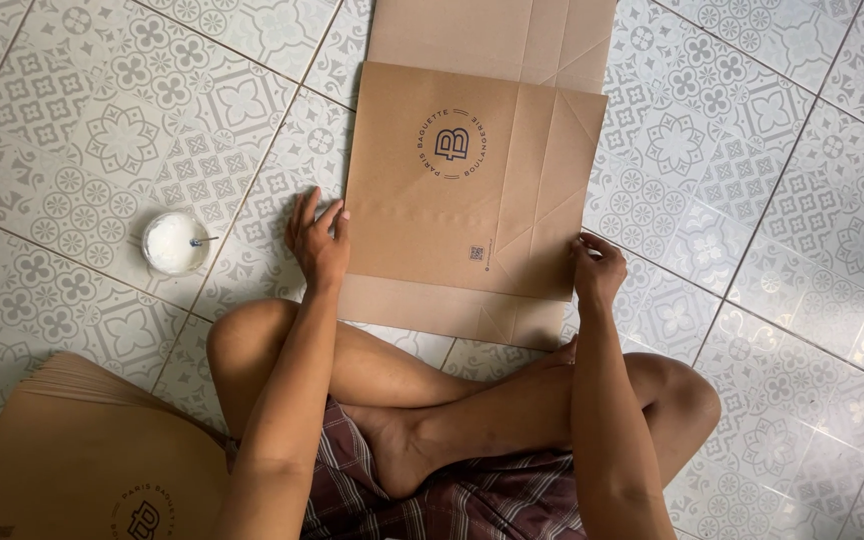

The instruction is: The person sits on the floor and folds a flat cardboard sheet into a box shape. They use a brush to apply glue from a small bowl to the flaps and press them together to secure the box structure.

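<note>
Left hand (317, 240) lies open on the flat paper bag (457, 190); right hand (597, 268) pinches its edge. One small cup (174, 242) of white paste, stick inside, sits left of the left hand.

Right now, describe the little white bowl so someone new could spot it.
On the patterned tile floor, look left of the flat brown paper bag, just past the left hand. The small round bowl sits alone there, white inside with a thin stick poking out.

brown paper bag (452, 190) | flat (creased, round dark emblem up) | lying on patterned floor tiles
</note>
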